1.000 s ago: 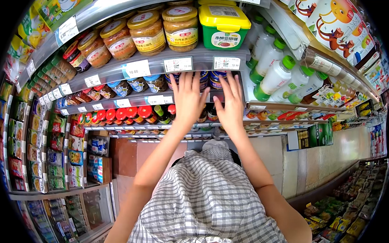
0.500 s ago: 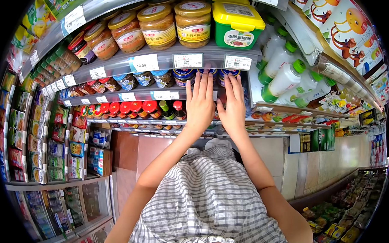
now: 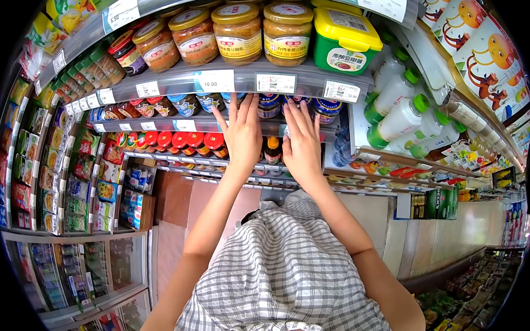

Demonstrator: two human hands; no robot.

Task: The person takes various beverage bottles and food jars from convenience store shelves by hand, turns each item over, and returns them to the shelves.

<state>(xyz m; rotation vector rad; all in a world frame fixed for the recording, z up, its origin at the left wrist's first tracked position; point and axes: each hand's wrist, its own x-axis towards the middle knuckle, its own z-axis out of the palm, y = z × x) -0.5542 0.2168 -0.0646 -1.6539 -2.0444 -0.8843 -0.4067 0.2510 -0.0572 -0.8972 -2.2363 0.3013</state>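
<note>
My left hand (image 3: 243,135) reaches to the second shelf with its fingers stretched out and thumb spread. Its fingertips are by the jars with light blue lids (image 3: 210,101) and a dark-blue-lidded jar (image 3: 269,106). Beside it, my right hand (image 3: 301,144) is open too, fingers extended toward the dark-blue-lidded jars. One of these, a jar (image 3: 327,110), stands just right of its fingers. The fingertips partly cover the jar fronts, so I cannot tell whether they touch. Neither hand holds anything.
Above are glass jars with gold lids (image 3: 237,33) and a green tub with a yellow lid (image 3: 346,39). Below stand red-lidded jars (image 3: 196,141). White bottles with green caps (image 3: 402,119) fill the right shelf. The shelf edge (image 3: 180,84) overhangs my fingertips.
My left hand has shifted left along the jars, its thumb spreading, and the gap between my hands is wider. My right hand has also moved left along the row. The view has shifted slightly.
</note>
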